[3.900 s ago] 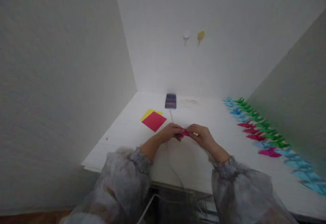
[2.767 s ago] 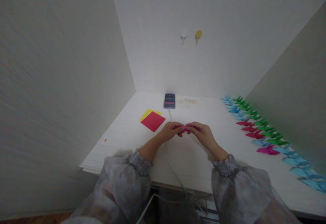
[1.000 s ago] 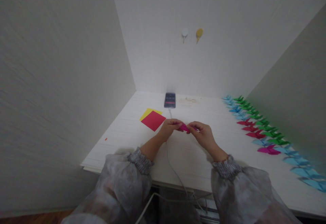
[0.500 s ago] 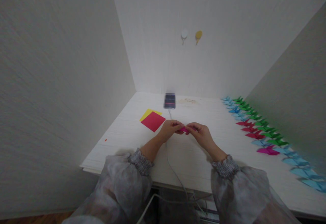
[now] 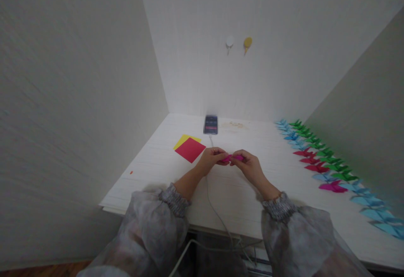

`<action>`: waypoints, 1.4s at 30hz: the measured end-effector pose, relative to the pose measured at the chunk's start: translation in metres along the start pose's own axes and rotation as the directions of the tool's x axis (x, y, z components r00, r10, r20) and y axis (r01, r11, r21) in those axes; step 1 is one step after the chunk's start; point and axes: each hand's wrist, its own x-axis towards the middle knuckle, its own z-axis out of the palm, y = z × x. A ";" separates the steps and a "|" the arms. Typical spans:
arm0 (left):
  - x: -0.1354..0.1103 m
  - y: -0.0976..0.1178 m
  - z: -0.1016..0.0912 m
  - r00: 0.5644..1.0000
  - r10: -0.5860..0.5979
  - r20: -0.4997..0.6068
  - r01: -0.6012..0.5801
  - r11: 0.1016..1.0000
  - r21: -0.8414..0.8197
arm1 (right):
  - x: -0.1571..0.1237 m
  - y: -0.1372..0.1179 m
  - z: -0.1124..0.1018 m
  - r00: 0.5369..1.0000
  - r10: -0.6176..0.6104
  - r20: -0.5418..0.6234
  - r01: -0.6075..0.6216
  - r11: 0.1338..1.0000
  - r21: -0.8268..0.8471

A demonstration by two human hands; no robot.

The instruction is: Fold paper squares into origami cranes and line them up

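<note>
Magenta paper (image 5: pixel 227 158) is pinched by left hand (image 5: pixel 212 159) and right hand (image 5: pixel 249 162) over the table (image 5: pixel 230 201); toward the left edge, a red sheet (image 5: pixel 190 150) overlaps a yellow sheet (image 5: pixel 182 139); beyond, a phone (image 5: pixel 211 124) lies near the back edge.

The left wall (image 5: pixel 78 100) and right wall (image 5: pixel 372 121) are standing in greyish shade, flanking a white table (image 5: pixel 151 159), while the back wall (image 5: pixel 202 67) is catching dim, soft light and bearing 1 white hook (image 5: pixel 229 41) and 1 yellow hook (image 5: pixel 248 42). Brown wood flooring (image 5: pixel 63 270) is showing at lower left.
</note>
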 end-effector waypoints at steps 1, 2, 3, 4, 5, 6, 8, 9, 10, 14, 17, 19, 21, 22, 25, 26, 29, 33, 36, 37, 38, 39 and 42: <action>0.000 0.000 0.000 1.000 -0.014 0.010 0.014 1.000 -0.003 | 0.000 -0.001 0.000 1.000 0.022 -0.005 -0.022 0.999 0.031; 0.000 0.000 -0.001 0.999 -0.025 0.020 0.025 1.000 -0.005 | 0.000 -0.001 0.000 0.999 0.043 -0.005 -0.042 0.997 0.061; 0.000 0.000 -0.001 0.999 -0.035 0.029 0.035 0.999 -0.004 | 0.001 -0.002 0.000 0.998 0.060 0.001 -0.060 0.994 0.091; -0.001 0.000 -0.002 0.998 -0.043 0.038 0.043 0.999 0.001 | 0.001 -0.003 0.000 0.997 0.074 0.008 -0.075 0.990 0.119; -0.001 0.000 -0.003 0.998 -0.048 0.047 0.047 0.999 0.013 | 0.001 -0.004 0.000 0.996 0.087 0.019 -0.089 0.985 0.146; -0.001 -0.001 -0.004 0.997 -0.052 0.056 0.051 0.998 0.030 | 0.002 -0.006 -0.001 0.994 0.100 0.035 -0.105 0.979 0.173; -0.001 -0.002 -0.005 0.996 -0.062 0.071 0.057 0.996 0.069 | 0.002 -0.008 -0.001 0.989 0.130 0.076 -0.144 0.963 0.228; -0.001 -0.002 -0.005 0.995 -0.066 0.074 0.059 0.995 0.084 | 0.002 -0.009 -0.001 0.985 0.144 0.096 -0.164 0.953 0.253; -0.001 -0.003 -0.006 0.995 -0.067 0.073 0.061 0.994 0.090 | 0.003 -0.009 -0.001 0.981 0.157 0.110 -0.182 0.943 0.277; -0.001 -0.001 -0.003 0.999 -0.039 0.031 0.037 0.998 0.042 | 0.003 -0.009 0.001 0.978 0.193 0.082 -0.209 0.913 0.350; -0.002 0.002 0.000 1.000 -0.008 -0.020 0.008 1.000 0.005 | 0.005 -0.008 0.003 0.980 0.196 0.020 -0.187 0.899 0.396; -0.002 0.003 0.002 0.999 0.001 -0.038 -0.001 1.000 -0.002 | 0.005 -0.007 0.004 0.980 0.199 -0.013 -0.176 0.895 0.411; -0.002 0.002 0.002 0.999 -0.004 -0.037 0.004 1.000 -0.006 | 0.006 -0.006 0.002 0.975 0.219 -0.033 -0.187 0.893 0.410; -0.002 0.001 0.002 0.999 -0.010 -0.035 0.010 1.000 -0.008 | 0.007 -0.006 0.001 0.972 0.234 -0.040 -0.198 0.892 0.405; -0.001 -0.002 -0.001 0.999 -0.040 -0.025 0.040 0.999 -0.005 | 0.008 -0.006 -0.006 0.962 0.271 -0.044 -0.234 0.894 0.381; 0.000 -0.003 -0.002 0.998 -0.049 -0.024 0.049 0.999 -0.003 | 0.008 -0.007 -0.008 0.959 0.279 -0.039 -0.246 0.895 0.372; 0.001 -0.004 -0.004 0.998 -0.063 -0.023 0.063 0.998 0.007 | 0.008 -0.009 -0.012 0.953 0.303 -0.021 -0.278 0.898 0.341; 0.000 -0.003 -0.001 0.998 -0.069 -0.013 0.069 0.998 -0.004 | 0.007 -0.014 -0.010 0.957 0.285 -0.050 -0.259 0.920 0.293; 0.000 -0.002 0.001 0.998 -0.062 0.004 0.062 0.998 -0.022 | 0.006 -0.015 -0.007 0.964 0.250 -0.096 -0.214 0.934 0.287; 0.000 -0.002 0.001 0.998 -0.059 0.003 0.059 0.998 -0.031 | 0.006 -0.014 -0.006 0.965 0.241 -0.107 -0.200 0.933 0.299; 0.000 -0.002 0.000 0.998 -0.056 -0.004 0.056 0.998 -0.042 | 0.007 -0.013 -0.006 0.966 0.231 -0.116 -0.185 0.931 0.315; 0.001 -0.002 0.000 0.998 -0.054 -0.018 0.053 0.997 -0.055 | 0.007 -0.012 -0.006 0.968 0.221 -0.121 -0.170 0.927 0.335; 0.004 -0.004 -0.004 0.995 -0.048 -0.088 0.039 0.994 -0.102 | 0.010 -0.005 -0.008 0.970 0.207 -0.123 -0.149 0.917 0.371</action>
